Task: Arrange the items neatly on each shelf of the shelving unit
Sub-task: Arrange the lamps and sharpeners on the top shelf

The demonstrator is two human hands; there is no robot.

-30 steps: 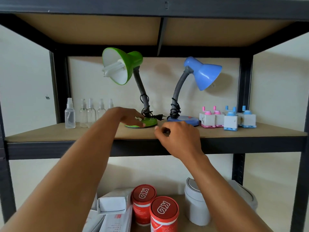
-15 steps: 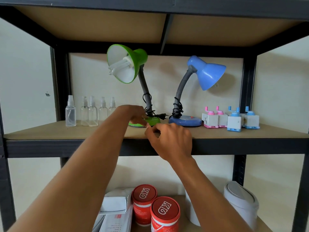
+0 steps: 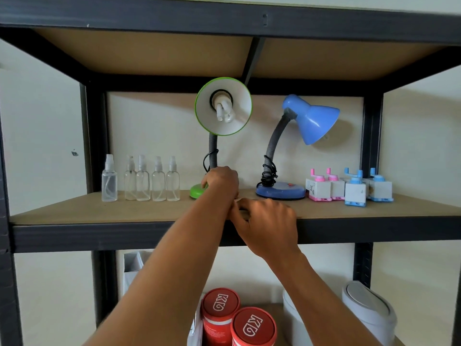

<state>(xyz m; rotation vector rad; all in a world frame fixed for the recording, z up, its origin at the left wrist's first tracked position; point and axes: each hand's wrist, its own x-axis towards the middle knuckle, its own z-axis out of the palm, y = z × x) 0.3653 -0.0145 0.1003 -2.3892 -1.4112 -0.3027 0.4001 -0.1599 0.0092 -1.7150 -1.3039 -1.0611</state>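
Observation:
A green desk lamp [image 3: 223, 106] stands on the middle shelf [image 3: 99, 211], its shade and bulb facing me. My left hand [image 3: 220, 182] is closed over the lamp's green base [image 3: 197, 191] at the foot of the grey neck. My right hand [image 3: 267, 221] hovers at the shelf's front edge, right beside my left wrist, with the fingers curled together. Whether they pinch the lamp's cord or plug is hidden. A blue desk lamp [image 3: 311, 118] stands to the right, its cord wound round the neck.
Several clear spray bottles [image 3: 149, 181] line up left of the green lamp. Pink and blue boxed gadgets [image 3: 349, 188] sit at the far right. On the shelf below are two red canisters [image 3: 239, 318], white lidded bins [image 3: 369, 310] and a white box [image 3: 132, 265].
The green lamp has turned on its base, so the shade now faces me instead of left. My right hand moved left and closer to my left wrist. The plug is no longer visible.

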